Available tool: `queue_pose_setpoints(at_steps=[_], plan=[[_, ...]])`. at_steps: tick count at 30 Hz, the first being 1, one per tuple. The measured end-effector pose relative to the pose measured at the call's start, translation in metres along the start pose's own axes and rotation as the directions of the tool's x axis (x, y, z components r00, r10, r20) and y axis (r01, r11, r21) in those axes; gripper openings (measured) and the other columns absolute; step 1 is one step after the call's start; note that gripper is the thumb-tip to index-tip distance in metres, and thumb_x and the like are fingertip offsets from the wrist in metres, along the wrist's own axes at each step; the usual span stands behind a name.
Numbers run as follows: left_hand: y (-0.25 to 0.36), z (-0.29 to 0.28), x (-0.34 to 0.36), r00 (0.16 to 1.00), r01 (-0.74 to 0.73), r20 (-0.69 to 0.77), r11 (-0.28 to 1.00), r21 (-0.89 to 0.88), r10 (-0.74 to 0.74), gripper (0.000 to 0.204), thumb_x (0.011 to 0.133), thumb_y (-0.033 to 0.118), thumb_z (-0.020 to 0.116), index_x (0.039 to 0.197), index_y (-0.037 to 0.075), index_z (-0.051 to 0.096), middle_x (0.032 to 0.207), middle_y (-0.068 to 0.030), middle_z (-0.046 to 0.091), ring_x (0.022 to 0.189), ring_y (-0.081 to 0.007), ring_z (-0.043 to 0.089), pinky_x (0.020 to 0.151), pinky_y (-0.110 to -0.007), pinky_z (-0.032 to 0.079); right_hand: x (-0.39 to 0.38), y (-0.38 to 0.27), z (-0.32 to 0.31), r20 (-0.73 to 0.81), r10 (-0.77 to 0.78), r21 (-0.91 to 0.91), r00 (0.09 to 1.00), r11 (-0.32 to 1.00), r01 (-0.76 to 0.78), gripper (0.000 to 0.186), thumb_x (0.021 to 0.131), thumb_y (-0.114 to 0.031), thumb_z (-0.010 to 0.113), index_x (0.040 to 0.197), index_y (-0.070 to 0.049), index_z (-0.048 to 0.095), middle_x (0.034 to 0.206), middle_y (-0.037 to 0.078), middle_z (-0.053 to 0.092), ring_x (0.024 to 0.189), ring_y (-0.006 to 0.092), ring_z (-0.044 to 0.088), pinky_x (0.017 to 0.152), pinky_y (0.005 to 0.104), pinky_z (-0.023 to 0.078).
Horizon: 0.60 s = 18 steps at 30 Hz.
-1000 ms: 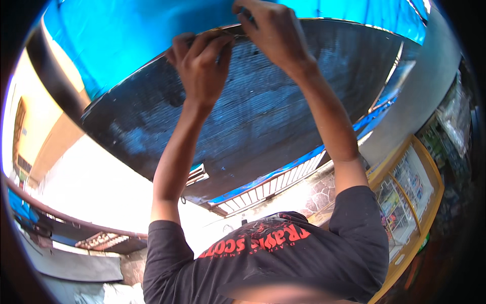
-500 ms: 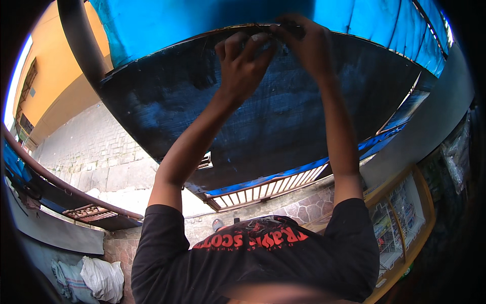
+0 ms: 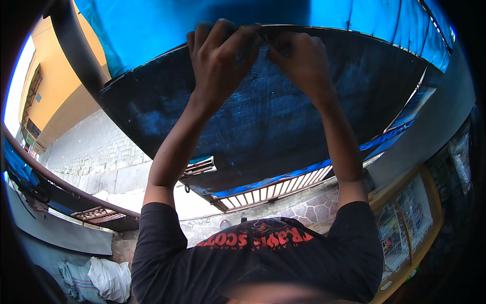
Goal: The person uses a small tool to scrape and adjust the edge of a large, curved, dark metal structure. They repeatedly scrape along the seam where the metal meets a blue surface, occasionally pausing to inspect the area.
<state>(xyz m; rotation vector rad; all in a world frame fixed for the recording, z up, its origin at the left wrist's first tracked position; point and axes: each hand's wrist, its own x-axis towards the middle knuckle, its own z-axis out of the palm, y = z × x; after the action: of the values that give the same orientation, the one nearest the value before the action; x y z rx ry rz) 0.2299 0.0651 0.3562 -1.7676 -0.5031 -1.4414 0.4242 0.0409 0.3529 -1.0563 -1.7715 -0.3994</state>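
Both arms reach up to the top edge of a broad dark board (image 3: 243, 116), with a bright blue tarp (image 3: 167, 25) behind and above it. My left hand (image 3: 217, 61) is at this edge, its thumb and forefinger pinched together near the middle. Close by on the right, my right hand (image 3: 301, 61) has its fingers curled in, thumb against the fingertips. A tiny thin piece seems to show between the two hands, too small and dark to name. What each pinch holds is hidden by the fingers and shadow.
Below the board runs a barred metal railing (image 3: 273, 194). A glass-topped display case (image 3: 405, 228) with a wooden frame stands at the lower right. White sacks (image 3: 109, 278) lie at the lower left. Outside are a paved lane (image 3: 96, 152) and an orange wall (image 3: 61, 96).
My left hand has moved left and slightly up along the board's edge. My right hand has come down a little, its fingers curling in more. The gap between the hands has shifted.
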Motion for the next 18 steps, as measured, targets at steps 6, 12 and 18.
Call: queue_pose_setpoints(at_steps=[6, 12, 18], plan=[[0.007, -0.007, 0.072, 0.945, -0.209, 0.28, 0.97, 0.128, 0.167, 0.012, 0.071, 0.021, 0.079, 0.075, 0.011, 0.074, 0.087, -0.0058, 0.064, 0.094, -0.0275, 0.059, 0.083, -0.045, 0.046, 0.012, -0.006, -0.018, -0.042, -0.063, -0.176, 0.997, 0.983, 0.054, 0.021, 0.091, -0.023, 0.075, 0.1, -0.004, 0.076, 0.093, 0.015, 0.077, 0.084, 0.0309, 0.076, 0.077, 0.0406, 0.06], [-0.01, -0.017, 0.07, 0.914, -0.312, 0.316, 0.939, 0.144, 0.255, 0.011, 0.073, 0.021, 0.077, 0.079, 0.013, 0.076, 0.096, -0.0041, 0.06, 0.101, -0.0256, 0.054, 0.09, -0.044, 0.04, 0.01, -0.018, -0.037, -0.053, -0.13, -0.266, 0.99, 0.958, 0.112, 0.009, 0.089, -0.013, 0.073, 0.094, -0.005, 0.074, 0.09, 0.013, 0.07, 0.084, 0.0335, 0.072, 0.074, 0.0435, 0.057], [-0.005, -0.029, 0.062, 0.877, -0.34, 0.416, 0.923, 0.18, 0.242, 0.013, 0.077, 0.024, 0.077, 0.088, 0.017, 0.08, 0.113, -0.0078, 0.055, 0.113, -0.0269, 0.047, 0.098, -0.049, 0.033, 0.001, -0.028, -0.046, -0.174, -0.252, -0.246, 0.952, 0.947, 0.206, 0.008, 0.083, -0.008, 0.077, 0.09, -0.005, 0.075, 0.091, 0.01, 0.067, 0.084, 0.0327, 0.069, 0.072, 0.0447, 0.055]])
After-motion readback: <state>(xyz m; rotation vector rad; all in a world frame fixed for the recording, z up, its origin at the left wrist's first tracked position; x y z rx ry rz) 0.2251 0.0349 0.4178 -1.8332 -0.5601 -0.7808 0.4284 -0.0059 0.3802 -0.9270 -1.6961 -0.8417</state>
